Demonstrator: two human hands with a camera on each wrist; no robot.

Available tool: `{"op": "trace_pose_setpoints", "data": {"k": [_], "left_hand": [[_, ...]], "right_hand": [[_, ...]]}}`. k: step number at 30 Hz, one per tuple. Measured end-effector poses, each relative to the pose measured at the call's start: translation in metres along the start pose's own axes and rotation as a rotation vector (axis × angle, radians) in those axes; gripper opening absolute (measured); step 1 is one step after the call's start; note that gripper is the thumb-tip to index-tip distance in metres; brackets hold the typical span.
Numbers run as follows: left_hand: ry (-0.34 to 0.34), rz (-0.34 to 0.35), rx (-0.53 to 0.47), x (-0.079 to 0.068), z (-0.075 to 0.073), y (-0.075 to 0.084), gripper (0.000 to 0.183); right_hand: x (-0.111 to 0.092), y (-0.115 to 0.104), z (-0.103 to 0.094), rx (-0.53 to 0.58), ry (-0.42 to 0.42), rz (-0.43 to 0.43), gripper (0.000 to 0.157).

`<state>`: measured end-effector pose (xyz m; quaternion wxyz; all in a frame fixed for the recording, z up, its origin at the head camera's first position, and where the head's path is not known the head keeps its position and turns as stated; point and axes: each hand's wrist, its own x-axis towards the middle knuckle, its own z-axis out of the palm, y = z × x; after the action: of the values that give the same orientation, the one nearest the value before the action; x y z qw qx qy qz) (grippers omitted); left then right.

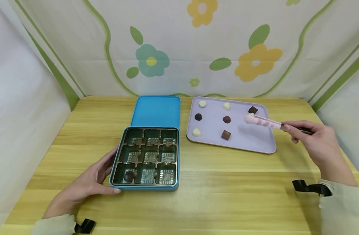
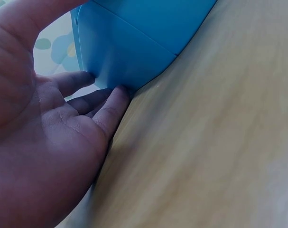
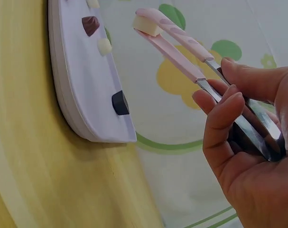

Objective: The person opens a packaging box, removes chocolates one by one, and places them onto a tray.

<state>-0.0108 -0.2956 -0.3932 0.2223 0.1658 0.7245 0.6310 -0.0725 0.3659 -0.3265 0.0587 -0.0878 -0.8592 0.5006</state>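
My right hand (image 1: 320, 140) holds tongs (image 1: 267, 122) with pink paw-shaped tips. Between the tips is a white chocolate (image 3: 147, 25), raised above the right part of the lilac tray (image 1: 250, 142). Near the tips lies a dark square chocolate (image 1: 253, 110) on the tray. My left hand (image 1: 92, 179) rests against the near left corner of a blue tin (image 1: 144, 188), its thumb along the front and its fingertips touching the side, as the left wrist view shows. A dark round chocolate (image 1: 129, 176) sits in the near left compartment of the tin's divided insert (image 1: 150, 165).
Beyond the tin its blue lid (image 1: 156, 111) lies folded back. The tray carries several more chocolates, among them a brown square (image 1: 226, 134), a reddish-brown one (image 1: 226, 119) and a white one (image 1: 196, 132). A flowered curtain (image 1: 179, 39) rises behind the wooden table (image 1: 226, 195).
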Motion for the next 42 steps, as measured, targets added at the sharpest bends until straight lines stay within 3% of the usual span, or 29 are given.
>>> {"op": "trace_pose_setpoints", "data": {"k": [12,19,25,31,36,42], "left_hand": [[0.007,0.039,-0.018,-0.009,-0.002,-0.004,0.123],[0.002,0.019,-0.019,-0.006,0.000,-0.005,0.122],[0.006,-0.004,-0.001,-0.004,-0.001,-0.004,0.122],[0.001,-0.003,-0.003,-0.002,-0.002,-0.004,0.122],[0.002,-0.014,0.008,0.000,-0.003,-0.003,0.122],[-0.009,0.019,-0.002,0.002,-0.003,-0.005,0.122]], "right_hand": [[0.011,0.006,-0.003,-0.043,-0.032,0.053,0.015],[0.014,0.017,0.001,-0.151,-0.047,0.143,0.018],[0.014,0.020,-0.004,-0.087,-0.039,0.202,0.013],[0.011,0.020,-0.010,-0.108,-0.008,0.245,0.010],[0.009,0.018,-0.011,-0.133,0.011,0.234,0.015],[0.002,0.009,-0.007,-0.340,0.026,0.075,0.048]]}}
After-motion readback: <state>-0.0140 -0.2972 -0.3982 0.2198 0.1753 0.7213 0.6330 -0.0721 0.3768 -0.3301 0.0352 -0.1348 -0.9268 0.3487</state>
